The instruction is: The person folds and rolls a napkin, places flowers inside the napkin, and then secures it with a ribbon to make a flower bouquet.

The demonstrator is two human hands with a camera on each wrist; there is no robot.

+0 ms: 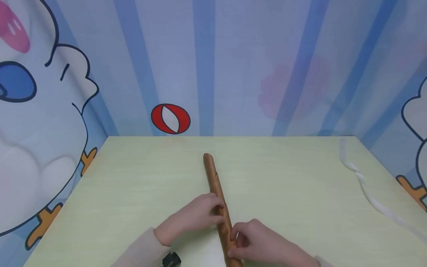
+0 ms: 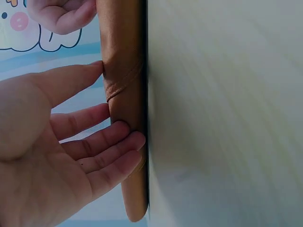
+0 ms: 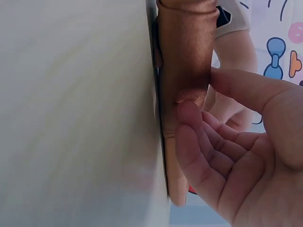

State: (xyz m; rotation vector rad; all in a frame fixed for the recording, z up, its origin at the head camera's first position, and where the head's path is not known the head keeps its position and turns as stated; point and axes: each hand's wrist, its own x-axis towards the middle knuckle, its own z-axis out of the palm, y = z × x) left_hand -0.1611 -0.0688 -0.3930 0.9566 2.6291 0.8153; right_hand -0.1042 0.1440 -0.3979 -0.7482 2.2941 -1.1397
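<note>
A long, thin roll of brown cloth (image 1: 212, 172) lies lengthwise on the table, with wrap seams along it. My left hand (image 1: 203, 211) is at its middle, the thumb and bent fingers on the cloth. In the left wrist view, the left fingertips (image 2: 135, 142) rest along the roll's side. Nearer to me, my right hand (image 1: 258, 241) pinches the roll close to its near end. A small raised fold of cloth (image 3: 191, 97) shows by the right fingertips in the right wrist view. The roll's near end runs out of the head view.
A white twisted ribbon (image 1: 367, 193) trails along the table's right side. The pale yellow-green table (image 1: 140, 174) meets a blue striped backdrop (image 1: 233, 66) with cartoon figures. A small black device (image 1: 171, 259) sits by the left wrist.
</note>
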